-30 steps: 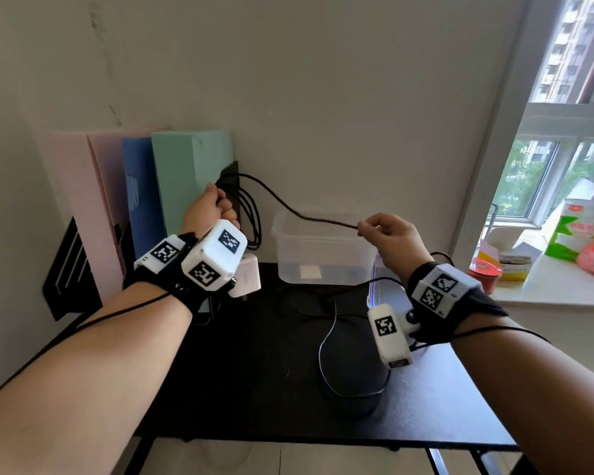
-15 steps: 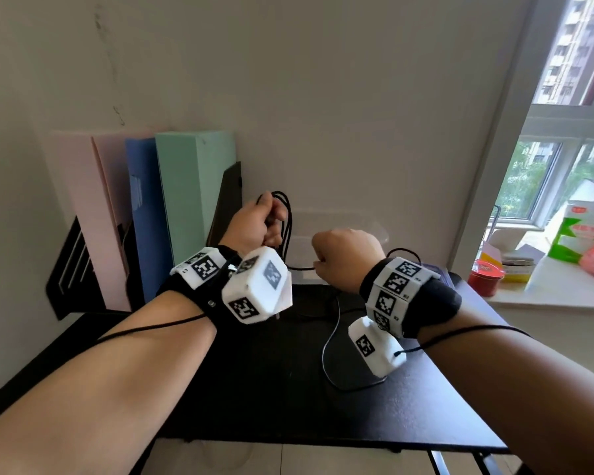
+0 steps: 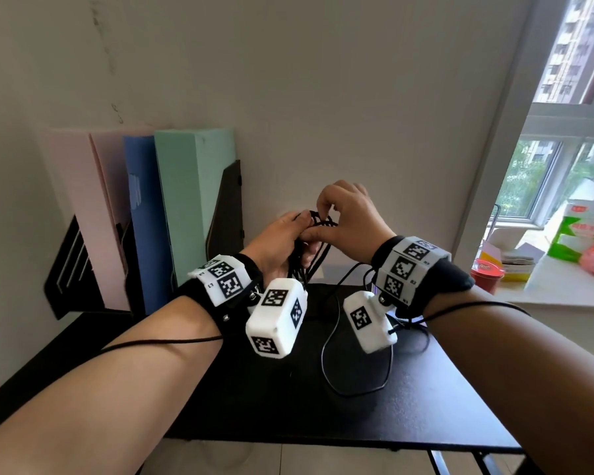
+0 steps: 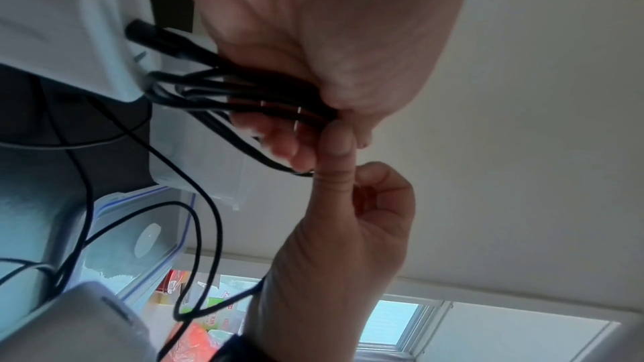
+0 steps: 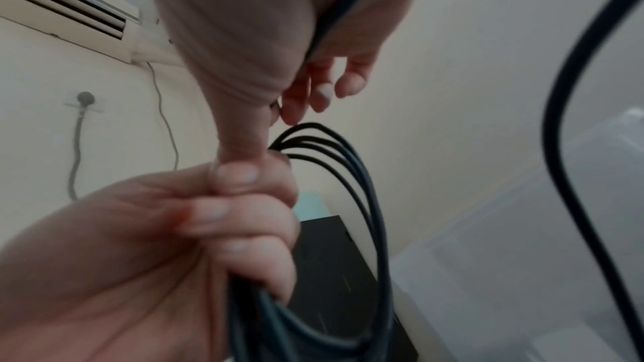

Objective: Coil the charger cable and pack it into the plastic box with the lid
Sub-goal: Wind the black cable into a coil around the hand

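Observation:
My left hand grips a bundle of black charger cable loops, held above the back of the black table. My right hand meets it from the right and pinches a strand at the top of the coil. The white charger brick hangs under my left palm with the cable plugged into it. A loose tail of cable lies in a loop on the table. Behind the hands stand the clear plastic box and its blue-rimmed lid, both hidden in the head view.
Pink, blue and green folders stand in a black holder at the back left against the wall. On the window sill to the right are a red tub and a green carton. The table's front edge is near me.
One second ago the hands were apart with a strand stretched between them. The right hand has swung left and up to the coil; the left hand has moved right.

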{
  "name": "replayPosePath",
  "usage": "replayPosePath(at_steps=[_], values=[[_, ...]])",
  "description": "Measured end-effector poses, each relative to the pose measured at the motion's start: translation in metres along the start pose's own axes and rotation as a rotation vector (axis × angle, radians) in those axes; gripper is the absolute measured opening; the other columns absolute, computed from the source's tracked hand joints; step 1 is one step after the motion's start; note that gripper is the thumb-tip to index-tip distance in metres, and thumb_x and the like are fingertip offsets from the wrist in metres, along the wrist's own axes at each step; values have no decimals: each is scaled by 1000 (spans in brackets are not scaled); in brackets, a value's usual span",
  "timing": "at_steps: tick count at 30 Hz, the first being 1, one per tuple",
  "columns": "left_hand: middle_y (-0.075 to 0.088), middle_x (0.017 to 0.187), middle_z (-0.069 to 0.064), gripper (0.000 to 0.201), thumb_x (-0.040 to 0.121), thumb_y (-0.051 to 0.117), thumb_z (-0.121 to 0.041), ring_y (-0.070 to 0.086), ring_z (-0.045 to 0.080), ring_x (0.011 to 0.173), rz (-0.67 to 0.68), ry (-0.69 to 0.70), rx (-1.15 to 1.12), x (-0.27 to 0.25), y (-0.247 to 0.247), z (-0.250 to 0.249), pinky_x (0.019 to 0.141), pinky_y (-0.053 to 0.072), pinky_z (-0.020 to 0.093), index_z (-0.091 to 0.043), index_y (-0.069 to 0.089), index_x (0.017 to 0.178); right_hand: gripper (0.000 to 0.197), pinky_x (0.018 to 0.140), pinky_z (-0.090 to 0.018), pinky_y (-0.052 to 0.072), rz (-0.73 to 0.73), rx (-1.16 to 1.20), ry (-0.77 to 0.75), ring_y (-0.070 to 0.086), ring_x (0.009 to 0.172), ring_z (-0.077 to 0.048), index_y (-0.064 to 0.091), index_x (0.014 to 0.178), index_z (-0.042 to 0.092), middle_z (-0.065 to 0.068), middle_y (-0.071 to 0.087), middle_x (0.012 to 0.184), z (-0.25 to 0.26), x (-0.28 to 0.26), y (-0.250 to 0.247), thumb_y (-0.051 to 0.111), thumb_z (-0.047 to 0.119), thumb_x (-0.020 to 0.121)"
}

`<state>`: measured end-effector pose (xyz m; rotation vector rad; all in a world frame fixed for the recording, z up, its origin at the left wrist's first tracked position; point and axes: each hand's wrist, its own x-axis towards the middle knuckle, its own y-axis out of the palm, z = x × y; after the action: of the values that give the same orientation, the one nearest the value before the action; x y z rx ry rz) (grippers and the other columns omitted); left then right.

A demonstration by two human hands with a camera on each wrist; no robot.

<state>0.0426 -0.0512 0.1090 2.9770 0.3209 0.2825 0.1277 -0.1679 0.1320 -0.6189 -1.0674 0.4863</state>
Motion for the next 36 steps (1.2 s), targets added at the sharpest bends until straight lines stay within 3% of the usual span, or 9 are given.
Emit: replayPosePath(at_steps=[4, 6, 10, 14, 19, 26, 29, 33, 36], values=[[41, 41, -4, 34, 100, 31, -32, 27, 4, 30, 73, -77, -35, 1, -6, -5, 39, 22, 17, -15, 42, 73, 32, 91, -18, 38, 59, 112, -7, 52, 109, -20, 46, 73, 22, 2, 59, 108, -7, -1, -5, 76, 32, 72], [36, 38, -6, 35, 100, 30, -31, 25, 4, 29, 115, -87, -19, 1, -9, -6, 39, 18, 16, -14, 44, 73, 30, 94, -34, 49, 166, 252, 33, 62, 101, -23, 45, 78, 21, -5, 66, 104, -7, -2, -7, 75, 24, 75], [33, 35, -7, 35, 100, 30, -28, 23, 3, 27, 140, -109, -36, -2, -13, -4, 38, 14, 18, -11, 47, 74, 42, 90, -33, 54, 336, 397, 131, 69, 95, -22, 48, 111, 23, -8, 72, 99, -7, -5, -13, 73, 15, 78], [35, 39, -6, 34, 100, 29, -27, 24, 2, 28, 119, -124, -40, -1, -13, -2, 37, 16, 15, -11, 49, 78, 20, 76, -24, 55, 299, 343, 116, 66, 69, -14, 62, 102, 19, -4, 70, 82, -5, -5, -10, 65, 9, 85], [36, 43, -7, 33, 100, 31, -30, 23, 0, 30, 99, -132, 5, -2, -9, 1, 35, 16, 13, -12, 50, 78, 18, 67, -23, 57, 365, 310, 166, 64, 63, -14, 68, 105, 13, -6, 68, 78, -6, -5, -13, 59, 11, 90], [34, 39, -11, 30, 99, 34, -28, 25, -1, 29, 125, -170, 61, 0, -3, 3, 35, 19, 13, -14, 44, 74, 25, 42, -20, 45, 190, 352, 251, 49, 39, -15, 68, 88, 2, 0, 54, 50, -6, -1, -1, 54, 23, 93], [31, 36, -10, 34, 100, 32, -30, 24, 0, 27, 89, -164, -7, 0, -5, 3, 34, 16, 13, -15, 41, 70, 34, 46, -24, 47, 211, 440, 317, 53, 43, -18, 64, 95, -1, -4, 58, 55, -4, -4, 2, 48, 29, 96], [28, 32, -9, 38, 99, 33, -32, 23, 1, 24, -17, -136, -285, 3, -23, 0, 31, 17, 9, -15, 40, 66, 21, 67, -33, 57, 304, 606, 416, 66, 61, -20, 59, 96, 17, -9, 67, 73, -15, -17, 2, 43, 29, 98], [29, 31, -8, 40, 96, 37, -32, 26, 2, 22, -56, -131, -495, 6, -39, -7, 27, 21, 9, -15, 43, 59, 20, 65, -20, 52, 318, 551, 394, 63, 54, -12, 63, 90, 17, -6, 65, 66, -32, -31, 3, 44, 21, 98]])
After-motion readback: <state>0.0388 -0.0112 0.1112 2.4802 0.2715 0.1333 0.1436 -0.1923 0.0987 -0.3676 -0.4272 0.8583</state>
